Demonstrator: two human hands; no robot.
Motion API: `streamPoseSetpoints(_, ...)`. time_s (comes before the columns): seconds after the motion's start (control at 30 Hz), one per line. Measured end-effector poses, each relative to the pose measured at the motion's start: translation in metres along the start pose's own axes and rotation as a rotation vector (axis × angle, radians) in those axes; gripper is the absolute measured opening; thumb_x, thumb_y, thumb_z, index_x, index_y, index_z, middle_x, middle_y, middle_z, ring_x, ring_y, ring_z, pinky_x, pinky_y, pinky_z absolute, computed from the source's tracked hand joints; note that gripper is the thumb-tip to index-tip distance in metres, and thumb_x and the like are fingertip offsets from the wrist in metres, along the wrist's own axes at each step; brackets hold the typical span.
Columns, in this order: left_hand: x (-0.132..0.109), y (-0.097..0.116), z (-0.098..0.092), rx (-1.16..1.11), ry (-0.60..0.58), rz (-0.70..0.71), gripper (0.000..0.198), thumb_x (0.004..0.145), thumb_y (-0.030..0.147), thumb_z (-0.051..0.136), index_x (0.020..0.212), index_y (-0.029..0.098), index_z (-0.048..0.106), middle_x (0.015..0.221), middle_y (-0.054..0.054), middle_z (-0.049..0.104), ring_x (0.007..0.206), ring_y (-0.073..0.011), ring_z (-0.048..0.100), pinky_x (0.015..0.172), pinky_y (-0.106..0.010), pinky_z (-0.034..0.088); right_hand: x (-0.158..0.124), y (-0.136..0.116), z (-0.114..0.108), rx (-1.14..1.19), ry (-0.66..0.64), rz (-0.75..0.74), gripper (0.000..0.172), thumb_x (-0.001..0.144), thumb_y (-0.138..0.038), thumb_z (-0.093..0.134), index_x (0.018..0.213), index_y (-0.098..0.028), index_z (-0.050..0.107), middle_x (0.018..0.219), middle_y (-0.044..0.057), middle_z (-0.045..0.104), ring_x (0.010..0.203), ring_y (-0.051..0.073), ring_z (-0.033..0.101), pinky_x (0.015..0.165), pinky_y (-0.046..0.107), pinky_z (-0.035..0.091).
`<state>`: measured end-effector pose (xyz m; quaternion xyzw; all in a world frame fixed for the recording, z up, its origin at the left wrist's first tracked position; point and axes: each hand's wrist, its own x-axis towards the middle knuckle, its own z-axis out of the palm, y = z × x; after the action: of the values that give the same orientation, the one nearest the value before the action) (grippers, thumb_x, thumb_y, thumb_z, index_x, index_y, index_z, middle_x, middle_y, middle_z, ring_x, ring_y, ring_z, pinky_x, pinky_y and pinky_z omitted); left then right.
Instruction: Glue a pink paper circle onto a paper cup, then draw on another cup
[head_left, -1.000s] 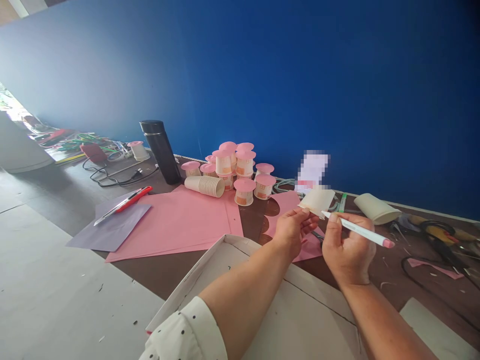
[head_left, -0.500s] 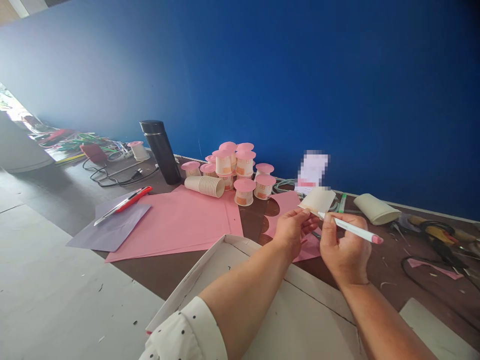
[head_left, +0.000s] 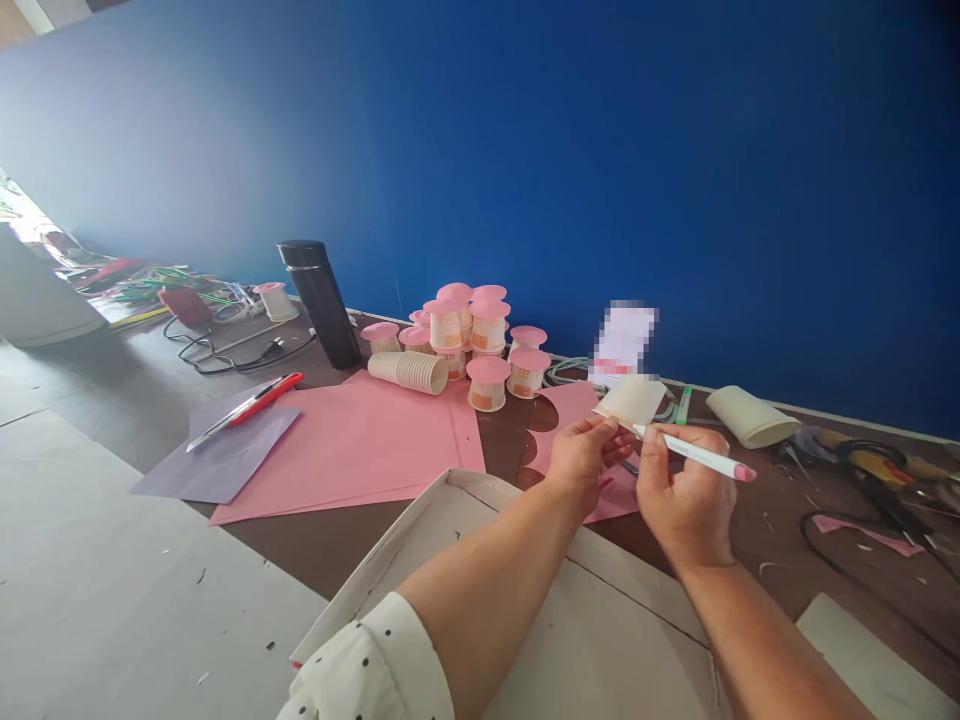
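My left hand (head_left: 583,462) is closed on a paper cup (head_left: 632,400) near its rim, the cup tilted with its base pointing away from me. Between the fingers of my right hand (head_left: 688,500) is a white marker pen (head_left: 701,457) with a pinkish end; its tip meets the cup's side close to the rim. What the tip draws is too small to make out. Behind my left hand stand several small cup houses (head_left: 487,383) with pink round roofs and drawn orange doors, some stacked. A nested stack of paper cups (head_left: 409,372) lies on its side in front of them.
Pink paper sheets (head_left: 352,440) and grey-purple paper (head_left: 259,470) lie to the left, with a red utility knife (head_left: 247,408) on top. A black flask (head_left: 320,305) stands behind. A white box lid (head_left: 600,640) lies under my forearms. Cables (head_left: 877,480) and a cream roll (head_left: 752,417) are at right.
My right hand and the marker have shifted very slightly left, the pen's tip staying at the cup. Both grips look the same.
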<state>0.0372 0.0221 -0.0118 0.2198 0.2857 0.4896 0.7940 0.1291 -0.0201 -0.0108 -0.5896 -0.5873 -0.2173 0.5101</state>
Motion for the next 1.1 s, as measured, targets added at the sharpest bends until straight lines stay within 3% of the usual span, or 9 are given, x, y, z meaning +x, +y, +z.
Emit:
streamPoseSetpoints(0.17,0.0023,-0.0034,-0.0032,0.042,-0.001,-0.002,0.021,0.072,0.031,0.072,0.081,0.013,0.065,0.075,-0.006,0.065,0.069,-0.0133,0.061,0.082,-0.032,0.045,-0.0004,-0.0006,0.0005,0.000,-0.019,0.012,0.014,0.085,-0.030,0.055,0.089,-0.016,0.055,0.085,0.010,0.065,0.076,0.019,0.063,0.065,0.030,0.048)
streamPoseSetpoints(0.53,-0.0004,-0.0011,0.0010,0.058,-0.016,0.037,0.019,0.072,0.028,0.072,0.076,0.012,0.064,0.072,-0.006,0.064,0.069,-0.0130,0.061,0.082,-0.032,0.046,-0.0002,-0.0012,0.0009,-0.009,0.000,0.022,0.014,0.085,-0.030,0.053,0.089,-0.016,0.055,0.085,0.010,0.065,0.076,0.019,0.062,0.065,0.030,0.047)
streamPoseSetpoints(0.83,-0.0017,0.0049,0.0014,-0.174,0.006,-0.031,0.004,0.078,0.014,0.062,0.079,0.011,0.062,0.074,-0.007,0.063,0.069,-0.0109,0.062,0.070,-0.022,0.050,0.0024,-0.0023,-0.0031,-0.012,0.082,0.071,0.017,0.086,-0.033,0.053,0.086,-0.015,0.056,0.082,0.011,0.063,0.078,0.021,0.060,0.070,0.034,0.047)
streamPoseSetpoints(1.1,-0.0028,0.0061,0.0031,-0.148,-0.010,-0.054,0.005,0.080,0.015,0.060,0.077,0.010,0.061,0.073,-0.007,0.063,0.068,-0.0106,0.062,0.069,-0.021,0.050,0.0005,-0.0013,-0.0024,-0.001,0.037,0.078,0.016,0.085,-0.031,0.055,0.087,-0.015,0.058,0.084,0.011,0.065,0.080,0.022,0.062,0.070,0.033,0.048)
